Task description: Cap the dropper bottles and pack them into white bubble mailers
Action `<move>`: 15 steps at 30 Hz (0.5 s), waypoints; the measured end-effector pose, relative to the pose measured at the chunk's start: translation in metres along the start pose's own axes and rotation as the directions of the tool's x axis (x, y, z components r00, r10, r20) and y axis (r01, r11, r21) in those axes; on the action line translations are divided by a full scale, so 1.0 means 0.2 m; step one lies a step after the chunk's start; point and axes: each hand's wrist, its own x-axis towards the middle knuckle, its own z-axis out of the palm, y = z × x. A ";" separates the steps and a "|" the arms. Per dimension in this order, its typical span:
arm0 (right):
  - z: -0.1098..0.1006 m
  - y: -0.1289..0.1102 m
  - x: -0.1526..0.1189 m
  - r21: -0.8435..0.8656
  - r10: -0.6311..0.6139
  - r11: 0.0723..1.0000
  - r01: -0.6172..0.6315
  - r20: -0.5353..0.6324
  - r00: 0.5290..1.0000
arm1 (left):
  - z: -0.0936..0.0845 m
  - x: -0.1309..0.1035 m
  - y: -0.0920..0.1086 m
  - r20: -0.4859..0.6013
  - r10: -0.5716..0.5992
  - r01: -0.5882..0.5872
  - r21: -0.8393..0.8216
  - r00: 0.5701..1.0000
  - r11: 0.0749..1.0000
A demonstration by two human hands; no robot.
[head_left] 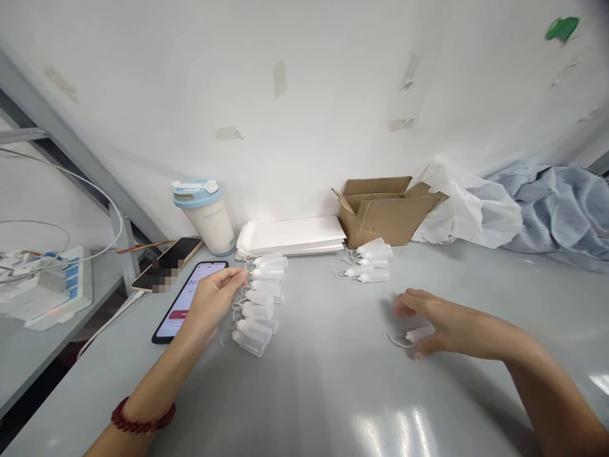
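Note:
Several small translucent plastic squeeze bottles (258,310), with thin white cords at their capped ends, lie in a column left of centre. At the top of that column, my left hand (214,301) has its thumb and fingertips pinched at the capped end of one bottle (269,273). My right hand (440,324) is curved over a single bottle (419,334), thumb and fingers apart on either side of it; its fingers are slightly blurred. That bottle's cord curls out to the left. A smaller group of bottles (374,277) lies further back, right of centre.
Two phones (164,330) lie on the left, one plugged into a cable. A blue-lidded cup (212,222), a stack of white packets (295,235), an open cardboard box (385,222), a plastic bag (495,212) and blue cloth (566,209) line the wall. A power strip (61,292) sits far left.

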 end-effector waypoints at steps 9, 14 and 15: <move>0.03 -0.01 0.03 -0.049 -0.053 0.998 0.050 -0.065 0.996 | 0.02 0.00 -0.01 -0.039 0.039 -0.039 -0.008 0.998 0.999; 0.02 -0.10 0.03 -0.032 -0.111 0.994 0.108 -0.123 0.986 | 0.02 -0.01 -0.01 -0.061 0.093 -0.091 0.027 0.994 0.995; 0.02 -0.12 0.03 -0.005 -0.138 0.990 0.139 -0.156 0.978 | 0.02 -0.02 0.00 -0.076 0.104 -0.102 0.034 0.992 0.994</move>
